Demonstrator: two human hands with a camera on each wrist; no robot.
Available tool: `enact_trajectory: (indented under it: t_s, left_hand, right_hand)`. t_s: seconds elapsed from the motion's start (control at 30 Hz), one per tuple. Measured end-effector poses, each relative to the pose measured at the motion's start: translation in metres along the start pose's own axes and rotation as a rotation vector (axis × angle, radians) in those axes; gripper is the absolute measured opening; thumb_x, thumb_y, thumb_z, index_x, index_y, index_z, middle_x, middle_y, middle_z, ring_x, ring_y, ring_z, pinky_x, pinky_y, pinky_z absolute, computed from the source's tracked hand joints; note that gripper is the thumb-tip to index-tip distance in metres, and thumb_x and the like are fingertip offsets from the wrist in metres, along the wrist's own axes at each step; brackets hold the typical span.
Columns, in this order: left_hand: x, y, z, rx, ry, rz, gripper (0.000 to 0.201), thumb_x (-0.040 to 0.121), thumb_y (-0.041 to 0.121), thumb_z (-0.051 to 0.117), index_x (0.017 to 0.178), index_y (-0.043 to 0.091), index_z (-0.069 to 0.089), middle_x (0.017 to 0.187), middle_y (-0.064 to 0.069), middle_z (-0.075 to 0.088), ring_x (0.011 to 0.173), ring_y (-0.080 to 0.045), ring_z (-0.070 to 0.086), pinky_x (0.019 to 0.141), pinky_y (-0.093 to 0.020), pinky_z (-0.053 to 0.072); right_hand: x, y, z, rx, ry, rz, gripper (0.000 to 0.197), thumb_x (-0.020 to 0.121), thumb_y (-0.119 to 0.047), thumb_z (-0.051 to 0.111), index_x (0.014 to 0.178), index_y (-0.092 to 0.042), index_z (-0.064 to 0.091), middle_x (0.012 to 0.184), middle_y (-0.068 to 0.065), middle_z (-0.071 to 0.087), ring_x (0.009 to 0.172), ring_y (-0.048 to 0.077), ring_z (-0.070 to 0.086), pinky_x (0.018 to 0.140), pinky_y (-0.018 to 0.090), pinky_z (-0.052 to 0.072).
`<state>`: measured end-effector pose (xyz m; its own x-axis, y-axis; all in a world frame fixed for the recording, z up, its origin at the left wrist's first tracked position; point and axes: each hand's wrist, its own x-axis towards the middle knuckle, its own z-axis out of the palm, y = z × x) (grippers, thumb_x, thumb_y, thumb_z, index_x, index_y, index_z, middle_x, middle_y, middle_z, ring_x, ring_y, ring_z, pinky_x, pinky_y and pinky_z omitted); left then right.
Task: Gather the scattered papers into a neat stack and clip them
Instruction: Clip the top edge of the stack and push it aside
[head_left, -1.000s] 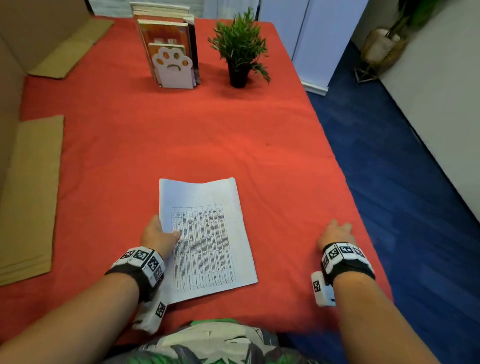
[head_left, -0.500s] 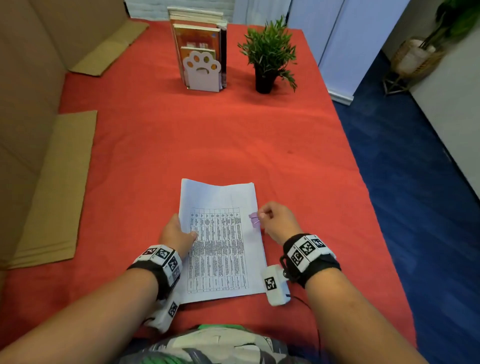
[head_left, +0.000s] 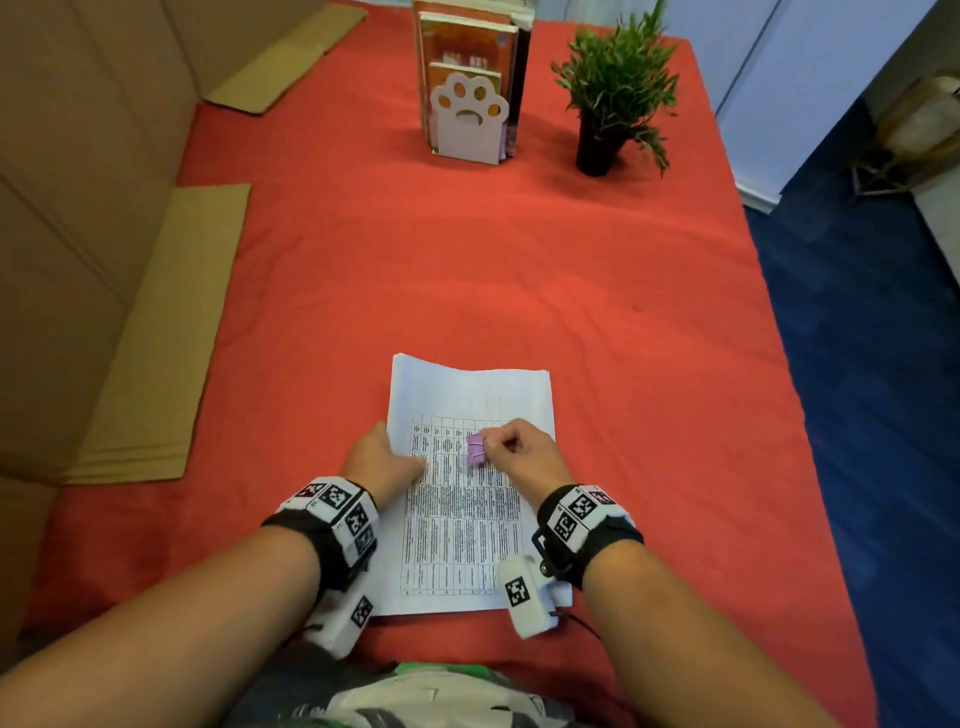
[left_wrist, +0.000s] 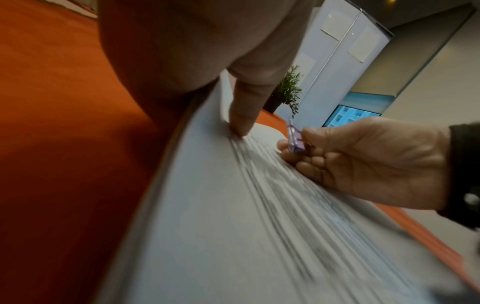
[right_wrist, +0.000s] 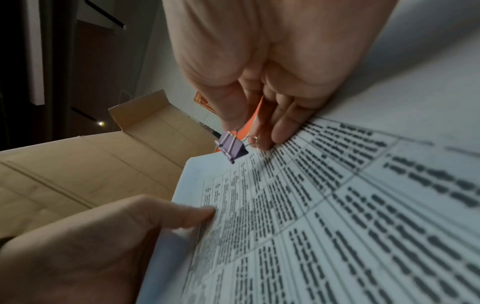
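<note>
The left hand (head_left: 385, 458) is pinching the paper stack (head_left: 470, 525) at its left edge (steadying it on the worktop (head_left: 519, 270)) while the right hand (head_left: 522, 451) is gripping a purple binder clip (head_left: 476, 449) above the stack's middle.

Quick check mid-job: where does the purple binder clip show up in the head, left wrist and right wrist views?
Head: binder clip at centre, pinched by the right hand above the papers.
Left wrist: right of centre, at the right hand's fingertips.
Right wrist: centre, hanging under the thumb near the sheet's far edge.
Shared landmark: the left hand's thumb pressing on the printed sheet, seen in all three views.
</note>
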<state>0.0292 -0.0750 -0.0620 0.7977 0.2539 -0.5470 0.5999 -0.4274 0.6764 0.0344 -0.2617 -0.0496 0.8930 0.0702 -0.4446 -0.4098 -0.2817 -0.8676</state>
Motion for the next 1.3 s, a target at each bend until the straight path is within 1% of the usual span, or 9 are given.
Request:
enact_trajectory:
  t_s: [0.17, 0.3, 0.43, 0.57, 0.67, 0.77, 0.93, 1.1, 1.3]
  left_hand:
    - [0.039, 0.043, -0.024, 0.249, 0.069, 0.221, 0.057, 0.074, 0.012, 0.071, 0.125, 0.009, 0.046, 0.118, -0.014, 0.063, 0.104, -0.031, 0.062, 0.090, -0.036, 0.050]
    - [0.063, 0.087, -0.032, 0.739, -0.055, 0.346, 0.057, 0.078, 0.010, 0.063, 0.132, 0.021, 0.046, 0.128, -0.007, 0.059, 0.116, -0.028, 0.056, 0.094, -0.034, 0.043]
    - [0.065, 0.115, -0.016, 1.144, -0.187, 0.348, 0.034, 0.086, 0.023, 0.053, 0.120, 0.024, 0.056, 0.121, 0.001, 0.062, 0.116, -0.025, 0.055, 0.101, -0.050, 0.032]
    - [0.066, 0.112, -0.005, 1.001, -0.202, 0.381, 0.023, 0.091, 0.022, 0.051, 0.114, 0.020, 0.056, 0.105, -0.001, 0.061, 0.094, -0.023, 0.055, 0.088, -0.036, 0.042]
    - [0.068, 0.098, -0.007, 0.806, -0.164, 0.411, 0.011, 0.088, 0.018, 0.057, 0.099, 0.017, 0.059, 0.093, -0.003, 0.062, 0.084, -0.023, 0.057, 0.071, -0.029, 0.043]
    - [0.070, 0.087, -0.011, 0.660, -0.128, 0.441, 0.010, 0.084, 0.016, 0.062, 0.095, 0.016, 0.062, 0.086, -0.001, 0.061, 0.084, -0.023, 0.059, 0.070, -0.027, 0.039]
    - [0.063, 0.085, -0.018, 0.517, -0.103, 0.525, 0.011, 0.079, 0.014, 0.069, 0.089, 0.014, 0.066, 0.079, -0.004, 0.065, 0.076, -0.022, 0.059, 0.069, -0.025, 0.043]
    - [0.050, 0.085, -0.024, 0.490, -0.072, 0.591, 0.014, 0.077, 0.015, 0.072, 0.091, 0.013, 0.068, 0.079, -0.006, 0.067, 0.074, -0.020, 0.058, 0.067, -0.024, 0.040]
    - [0.039, 0.085, -0.030, 0.457, -0.043, 0.593, 0.010, 0.076, 0.015, 0.072, 0.085, 0.014, 0.068, 0.072, -0.004, 0.065, 0.068, -0.018, 0.057, 0.063, -0.022, 0.036]
  right_hand:
    - [0.003, 0.005, 0.000, 0.008, 0.009, -0.007, 0.010, 0.088, -0.013, 0.061, 0.079, -0.016, 0.057, 0.108, 0.004, 0.068, 0.100, 0.019, 0.065, 0.091, 0.034, 0.053]
    - [0.003, 0.007, 0.003, 0.002, 0.005, -0.022, 0.008, 0.088, -0.010, 0.058, 0.081, -0.013, 0.058, 0.106, 0.010, 0.069, 0.100, 0.024, 0.066, 0.091, 0.036, 0.054]
    - [0.003, 0.005, 0.006, -0.054, -0.056, -0.057, 0.005, 0.092, -0.003, 0.052, 0.088, -0.005, 0.054, 0.084, -0.001, 0.065, 0.071, -0.007, 0.066, 0.068, 0.009, 0.052]
    - [0.009, 0.010, 0.012, -0.124, -0.056, -0.085, 0.018, 0.090, -0.006, 0.053, 0.077, -0.018, 0.051, 0.096, 0.012, 0.067, 0.086, 0.019, 0.071, 0.085, 0.041, 0.058]
    - [0.011, 0.007, 0.008, -0.016, -0.083, -0.026, 0.022, 0.092, 0.000, 0.048, 0.076, -0.014, 0.047, 0.086, -0.002, 0.066, 0.078, 0.012, 0.069, 0.080, 0.027, 0.058]
    - [0.017, -0.004, -0.002, 0.018, -0.074, -0.056, 0.020, 0.091, -0.001, 0.052, 0.075, -0.014, 0.050, 0.088, 0.006, 0.071, 0.081, 0.011, 0.069, 0.083, 0.034, 0.057]
    - [0.036, -0.052, -0.022, -0.299, 0.123, -0.456, 0.006, 0.081, -0.010, 0.069, 0.077, -0.009, 0.066, 0.084, 0.007, 0.066, 0.077, 0.015, 0.064, 0.071, 0.025, 0.052]
    - [0.054, -0.085, -0.022, -0.574, 0.095, -0.731, 0.006, 0.075, -0.006, 0.072, 0.080, -0.008, 0.068, 0.076, 0.008, 0.061, 0.067, 0.013, 0.051, 0.061, 0.016, 0.036]
    - [0.063, -0.094, -0.015, -0.765, -0.018, -0.768, 0.010, 0.073, -0.005, 0.070, 0.070, -0.006, 0.061, 0.070, 0.008, 0.059, 0.065, 0.020, 0.050, 0.060, 0.030, 0.039]
